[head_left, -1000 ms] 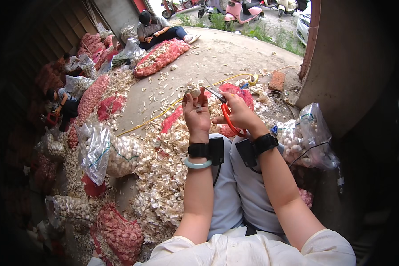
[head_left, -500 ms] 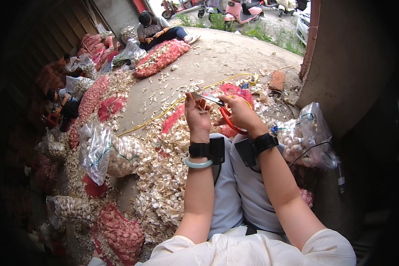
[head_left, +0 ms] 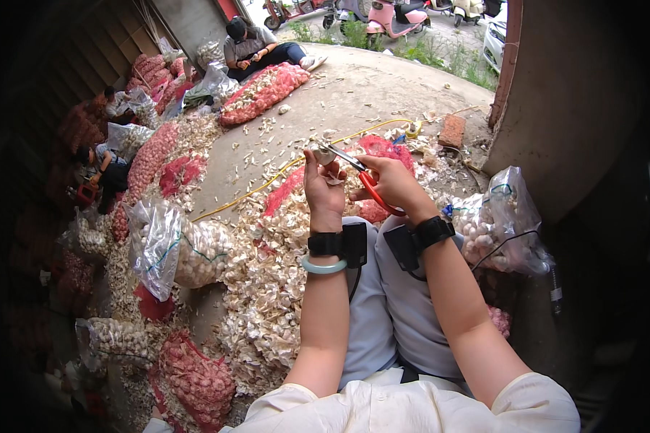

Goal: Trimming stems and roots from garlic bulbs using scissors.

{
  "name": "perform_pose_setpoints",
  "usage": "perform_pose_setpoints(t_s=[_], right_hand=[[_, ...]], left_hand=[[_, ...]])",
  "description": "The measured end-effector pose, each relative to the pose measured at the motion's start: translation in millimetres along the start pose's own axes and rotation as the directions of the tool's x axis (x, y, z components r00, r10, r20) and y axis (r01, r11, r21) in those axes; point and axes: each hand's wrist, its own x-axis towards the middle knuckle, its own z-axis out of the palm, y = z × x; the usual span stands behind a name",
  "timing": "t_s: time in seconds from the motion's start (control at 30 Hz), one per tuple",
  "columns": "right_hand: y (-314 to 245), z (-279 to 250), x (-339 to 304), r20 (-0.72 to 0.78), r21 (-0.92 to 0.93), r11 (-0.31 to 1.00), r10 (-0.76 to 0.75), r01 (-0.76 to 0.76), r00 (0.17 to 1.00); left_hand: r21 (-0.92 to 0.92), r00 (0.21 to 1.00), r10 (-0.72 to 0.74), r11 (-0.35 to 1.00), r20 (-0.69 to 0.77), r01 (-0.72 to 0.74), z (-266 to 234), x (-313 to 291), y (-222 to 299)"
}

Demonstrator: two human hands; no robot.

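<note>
One garlic bulb (head_left: 322,154) sits pinched in the left hand (head_left: 324,191), out past the legs (head_left: 368,303). Right hand (head_left: 396,186) grips red-handled scissors (head_left: 368,183), blades (head_left: 349,159) at the bulb, exact contact unclear. Loose garlic skins (head_left: 267,310) heap left of the legs.

Garlic skins (head_left: 263,310) heaped left of the knees (head_left: 383,289), bagged garlic to either side.
Above the knees, a garlic bulb (head_left: 323,155) sits in the left hand (head_left: 325,191), with scissors (head_left: 372,187) in the right hand (head_left: 393,182) to its right. One plastic garlic bag (head_left: 204,254) lies left of the heap, a mesh sack (head_left: 195,379) nearer; another plastic bag (head_left: 480,232) stands right of the knees. Ahead right lies a brick (head_left: 452,132); far left, a co-worker (head_left: 247,54) sits behind a long sack (head_left: 263,95).
</note>
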Motion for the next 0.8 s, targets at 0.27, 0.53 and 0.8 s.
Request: perform_pose_setpoints(t_s=[0.27,0.53,0.8], right_hand=[[3,0,-1,-0.100,-0.152,0.985,0.066,-0.081,0.993],[10,6,3,-0.222,0.051,0.999,0.028,-0.017,0.975],[6,4,1,-0.041,-0.143,0.989,-0.034,0.028,0.999]], left_hand=[[0.025,0.999,0.037,0.999,-0.001,-0.037,5,-7,0],[-0.013,1.000,0.013,1.000,0.012,-0.012,4,-3,-2],[-0.026,0.996,-0.086,0.996,0.024,0.087,-13,10,-3]])
